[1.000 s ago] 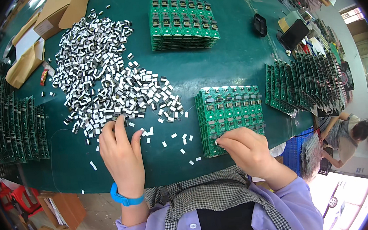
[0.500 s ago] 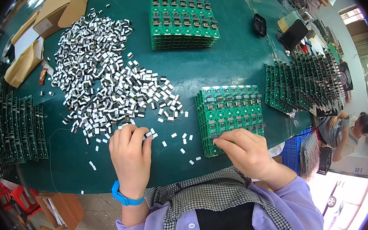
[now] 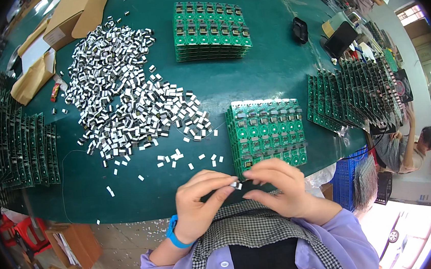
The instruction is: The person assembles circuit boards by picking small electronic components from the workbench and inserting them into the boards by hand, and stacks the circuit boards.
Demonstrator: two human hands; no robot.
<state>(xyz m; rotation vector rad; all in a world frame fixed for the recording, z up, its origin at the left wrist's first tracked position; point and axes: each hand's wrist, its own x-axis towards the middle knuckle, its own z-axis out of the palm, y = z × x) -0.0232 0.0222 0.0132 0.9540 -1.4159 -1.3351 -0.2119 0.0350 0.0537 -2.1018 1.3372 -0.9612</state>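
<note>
My left hand point(image 3: 204, 197) is closed in a pinch on a small electronic component point(image 3: 237, 186) with a white face, held low over the near table edge. Facing it, my right hand point(image 3: 276, 186) has its thumb and fingers apart, close to the component, with nothing visibly gripped. Just beyond both hands lies a stack of green circuit board panels point(image 3: 266, 130), its top panel fitted with rows of small parts. To the left spreads a large heap of white-and-black components point(image 3: 119, 91), with several loose ones between it and my hands.
A second stack of circuit panels point(image 3: 211, 30) lies farther back. Upright panels stand in rows at the left point(image 3: 27, 151) and right point(image 3: 350, 97). An opened cardboard box point(image 3: 69, 19) sits at the far left, a black tray point(image 3: 299, 30) at the far right. Two other people are at the right.
My left hand has moved right from the loose components, now with one in its pinch. My right hand has drawn back from the panel's near edge, and its fingers have spread.
</note>
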